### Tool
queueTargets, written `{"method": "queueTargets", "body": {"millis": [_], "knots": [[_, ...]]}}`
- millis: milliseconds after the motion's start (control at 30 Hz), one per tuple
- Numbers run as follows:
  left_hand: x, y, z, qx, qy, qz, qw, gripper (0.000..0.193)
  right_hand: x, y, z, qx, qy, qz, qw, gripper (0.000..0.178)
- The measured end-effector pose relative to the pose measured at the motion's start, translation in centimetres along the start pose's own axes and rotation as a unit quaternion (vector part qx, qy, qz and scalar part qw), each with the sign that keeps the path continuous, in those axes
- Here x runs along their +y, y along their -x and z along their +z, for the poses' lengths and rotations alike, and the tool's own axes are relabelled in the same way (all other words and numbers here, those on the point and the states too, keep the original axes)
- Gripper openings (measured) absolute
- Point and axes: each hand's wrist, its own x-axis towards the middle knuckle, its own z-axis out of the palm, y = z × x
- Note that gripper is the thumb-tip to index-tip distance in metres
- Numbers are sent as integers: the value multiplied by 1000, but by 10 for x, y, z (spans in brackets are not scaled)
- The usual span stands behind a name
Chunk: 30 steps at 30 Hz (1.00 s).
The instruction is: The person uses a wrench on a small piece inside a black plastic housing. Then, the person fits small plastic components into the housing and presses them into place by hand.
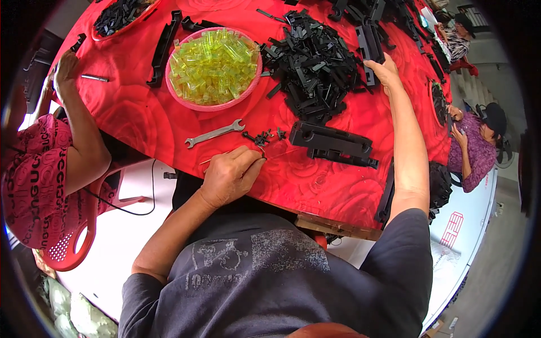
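Observation:
My left hand (232,176) rests near the table's front edge, its fingers closed round a thin rod (206,161) whose ends stick out on both sides. Small black plastic pieces (260,138) lie just beyond those fingers. Stretched out to the far right, my right hand (385,73) grips a long black plastic housing (369,49) by its near end. Between my hands lies another long black housing (332,142), and a silver open-ended wrench (215,134) is left of it. A large heap of black plastic pieces (313,65) sits left of my right hand.
A pink basket (169,90) of yellow-green clear pieces stands left of the heap. More black housings (165,50) lie around the red tablecloth (132,112). A person in a red patterned top (39,169) works at left; a person in purple (478,149) works at right.

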Motion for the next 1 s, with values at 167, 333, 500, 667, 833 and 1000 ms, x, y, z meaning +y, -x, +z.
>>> {"method": "queueTargets", "body": {"millis": [167, 333, 500, 667, 833, 1000], "knots": [[0, 1, -2, 6, -17, 1, 1000, 12, 12, 26, -11, -41, -186, 55, 980, 33], [1, 1, -1, -3, -6, -1, 1000, 9, 28, 63, -40, -76, -398, 106, 908, 27], [-1, 4, -1, 6, -13, -3, 1000, 9, 15, 126, -52, -128, -358, 13, 925, 33], [1, 1, -1, 4, -10, 0, 1000, 11, 30, 175, -64, -216, -397, 11, 892, 58], [0, 0, -2, -9, -12, -9, 1000, 11, 21, 194, -71, -287, -255, 24, 923, 63], [2, 0, -4, -14, -17, -17, 1000, 11, -1, 170, -85, -375, -209, 20, 903, 60]]}}
